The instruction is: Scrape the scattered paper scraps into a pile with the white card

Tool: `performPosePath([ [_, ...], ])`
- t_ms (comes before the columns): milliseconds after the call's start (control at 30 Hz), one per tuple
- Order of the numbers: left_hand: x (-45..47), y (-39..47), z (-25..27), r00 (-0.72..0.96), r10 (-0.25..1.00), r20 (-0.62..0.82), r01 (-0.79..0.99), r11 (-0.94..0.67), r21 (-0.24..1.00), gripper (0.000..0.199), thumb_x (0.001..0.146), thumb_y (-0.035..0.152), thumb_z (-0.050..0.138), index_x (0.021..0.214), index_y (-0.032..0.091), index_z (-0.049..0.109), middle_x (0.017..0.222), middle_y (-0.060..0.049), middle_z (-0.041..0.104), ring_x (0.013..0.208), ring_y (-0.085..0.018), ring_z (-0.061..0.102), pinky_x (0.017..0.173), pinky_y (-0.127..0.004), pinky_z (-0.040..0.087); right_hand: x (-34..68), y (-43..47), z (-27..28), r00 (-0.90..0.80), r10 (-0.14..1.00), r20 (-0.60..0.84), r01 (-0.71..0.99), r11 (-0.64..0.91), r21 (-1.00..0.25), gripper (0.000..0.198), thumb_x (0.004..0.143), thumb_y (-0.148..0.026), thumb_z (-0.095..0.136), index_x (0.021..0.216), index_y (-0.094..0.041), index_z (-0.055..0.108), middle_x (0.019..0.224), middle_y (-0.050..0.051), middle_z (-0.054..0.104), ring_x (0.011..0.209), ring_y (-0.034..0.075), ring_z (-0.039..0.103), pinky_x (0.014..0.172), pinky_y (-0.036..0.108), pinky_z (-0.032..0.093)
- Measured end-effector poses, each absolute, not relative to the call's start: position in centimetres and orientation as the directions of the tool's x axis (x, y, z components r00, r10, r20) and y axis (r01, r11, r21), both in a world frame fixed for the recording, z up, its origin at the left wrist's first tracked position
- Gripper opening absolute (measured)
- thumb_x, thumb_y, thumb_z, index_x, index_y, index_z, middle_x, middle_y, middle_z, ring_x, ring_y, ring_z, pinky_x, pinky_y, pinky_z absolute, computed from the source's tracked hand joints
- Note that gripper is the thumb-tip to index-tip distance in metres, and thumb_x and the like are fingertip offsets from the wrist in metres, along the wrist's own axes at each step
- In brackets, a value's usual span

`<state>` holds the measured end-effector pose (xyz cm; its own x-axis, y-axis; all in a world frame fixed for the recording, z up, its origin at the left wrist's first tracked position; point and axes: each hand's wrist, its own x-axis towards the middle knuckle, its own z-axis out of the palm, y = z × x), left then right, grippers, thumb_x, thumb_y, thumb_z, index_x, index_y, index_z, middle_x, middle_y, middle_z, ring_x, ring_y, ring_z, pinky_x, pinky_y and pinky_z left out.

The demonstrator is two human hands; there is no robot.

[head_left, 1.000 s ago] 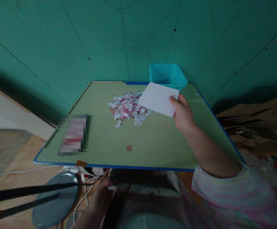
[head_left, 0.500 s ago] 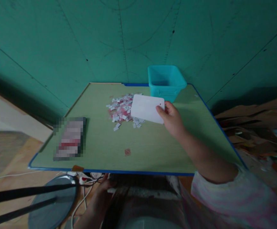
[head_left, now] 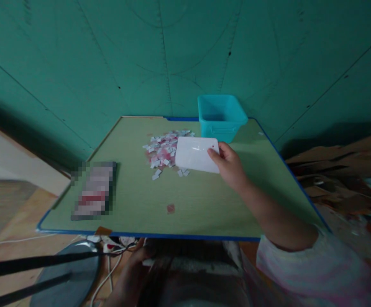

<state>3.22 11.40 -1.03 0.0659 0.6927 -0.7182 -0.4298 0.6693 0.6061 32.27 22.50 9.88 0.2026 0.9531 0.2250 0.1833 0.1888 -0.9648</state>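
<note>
My right hand [head_left: 228, 162] is closed on one end of a flat, glossy white plastic scraper [head_left: 195, 155], thumb on top. The scraper has rounded corners and a small hole near my thumb. It is held over the table [head_left: 211, 209], its left part in front of a heap of small white and pinkish paper pieces [head_left: 161, 149]. Just behind the scraper stands a turquoise plastic bin [head_left: 222, 128]. My left hand [head_left: 140, 253] is low by my lap, below the table's front edge, dark and blurred, its fingers hidden.
A blurred-out flat rectangular item [head_left: 94, 189] lies on the table's left side. A reddish-brown square mark [head_left: 170, 208] is near the front. A round grey stool [head_left: 73, 273] and cables are below left. Cardboard scraps [head_left: 339, 157] pile up at right. The green wall [head_left: 179, 55] borders the back.
My right hand tilts the scraper slightly, and its surface now catches a shine. The whole view has shifted a little, with the table lower in the picture. The paper heap looks unchanged.
</note>
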Motion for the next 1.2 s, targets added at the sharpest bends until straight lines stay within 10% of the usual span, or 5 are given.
performPosePath([
  [367, 4.3, 10.1, 1.7, 0.089, 0.736, -0.671, -0.588, 0.583, 0.561, 0.031, 0.043, -0.004, 0.069, 0.052, 0.026, 0.068, 0.054, 0.010, 0.069, 0.045, -0.009, 0.059, 0.044, -0.012, 0.046, 32.6, 22.5, 10.7, 0.236, 0.952, 0.195, 0.125, 0.169, -0.978, 0.020, 0.070, -0.036, 0.056, 0.072, -0.019, 0.046, 0.063, -0.004, 0.045, 0.057, 0.009, 0.040, 0.051, 0.023, 0.030],
  [700, 5.2, 9.2, 2.2, -0.008, 0.757, -0.654, -0.538, 0.548, 0.641, 0.028, 0.050, 0.001, 0.060, 0.056, 0.026, 0.068, 0.052, 0.005, 0.067, 0.051, -0.015, 0.058, 0.054, -0.022, 0.047, 33.4, 22.6, 10.7, 0.278, 0.907, 0.316, 0.369, 0.203, -0.907, 0.019, 0.073, -0.034, 0.051, 0.063, -0.020, 0.042, 0.058, -0.004, 0.037, 0.056, 0.010, 0.035, 0.052, 0.025, 0.026],
  [1200, 4.9, 9.4, 1.2, 0.175, 0.689, -0.704, -0.605, 0.639, 0.475, 0.042, 0.044, 0.007, 0.064, 0.080, 0.027, 0.069, 0.075, -0.001, 0.072, 0.092, -0.031, 0.061, 0.074, -0.037, 0.048, 32.1, 22.4, 9.8, 0.094, 0.988, 0.126, 0.133, 0.113, -0.985, 0.018, 0.071, -0.035, 0.053, 0.074, -0.019, 0.046, 0.061, -0.004, 0.044, 0.057, 0.010, 0.041, 0.051, 0.023, 0.030],
])
